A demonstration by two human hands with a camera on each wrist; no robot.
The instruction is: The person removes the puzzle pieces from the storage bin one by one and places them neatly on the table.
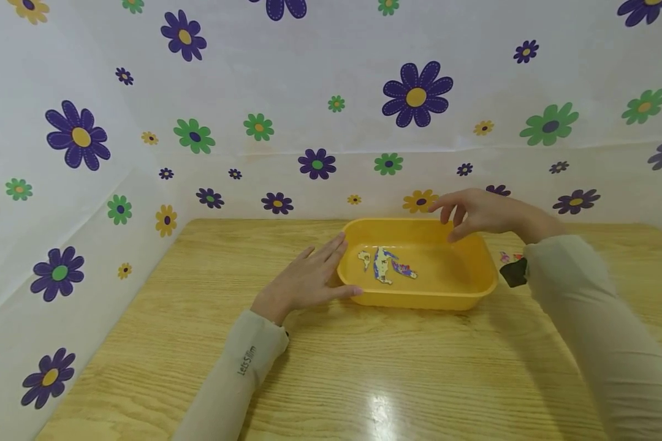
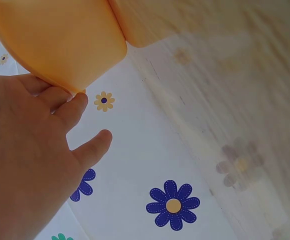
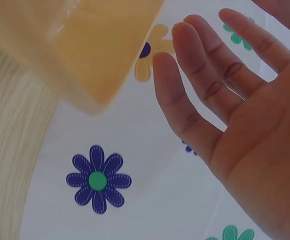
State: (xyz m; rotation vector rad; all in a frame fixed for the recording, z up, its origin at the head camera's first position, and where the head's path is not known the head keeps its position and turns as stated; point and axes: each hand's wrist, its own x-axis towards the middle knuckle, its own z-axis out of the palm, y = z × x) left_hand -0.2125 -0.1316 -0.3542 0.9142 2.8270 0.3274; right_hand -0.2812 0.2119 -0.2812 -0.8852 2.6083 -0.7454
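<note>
On the far side of the desk (image 1: 331, 373): yellow tub (image 1: 419, 300), flat cutouts (image 1: 383, 266) inside toward left. Left hand (image 1: 311, 278) touching its left end, fingers extended; right hand (image 1: 480, 211) near back-right corner, fingers apart, loosely bent.

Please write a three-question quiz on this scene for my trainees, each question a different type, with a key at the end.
1. True or false: the left hand touches the yellow basin.
2. Multiple choice: the printed pieces inside the basin lie nearer to its
A) right end
B) left end
C) far right corner
3. Short answer: what is the right hand holding?

Key: 1. True. 2. B. 3. Nothing.
</note>
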